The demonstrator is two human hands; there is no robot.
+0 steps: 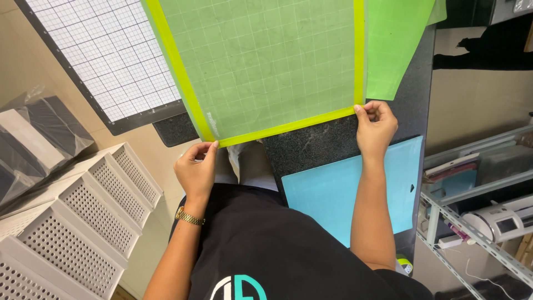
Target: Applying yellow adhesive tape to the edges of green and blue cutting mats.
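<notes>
Both hands pinch the near corners of a green mat mid-frame: left hand fingers clamped lower left, right hand fingers clamped lower right, above a blue mat

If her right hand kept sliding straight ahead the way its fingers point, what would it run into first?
The right hand pinches the near corner of the green gridded mat, fingers pointing up and slightly left. Going straight on, it would probably meet that mat's yellow border first, then its gridded surface.

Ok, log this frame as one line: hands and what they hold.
left hand: pinches green mat near corner | right hand: pinches other near corner | mat: over dark counter | blue mat: untouched
</notes>
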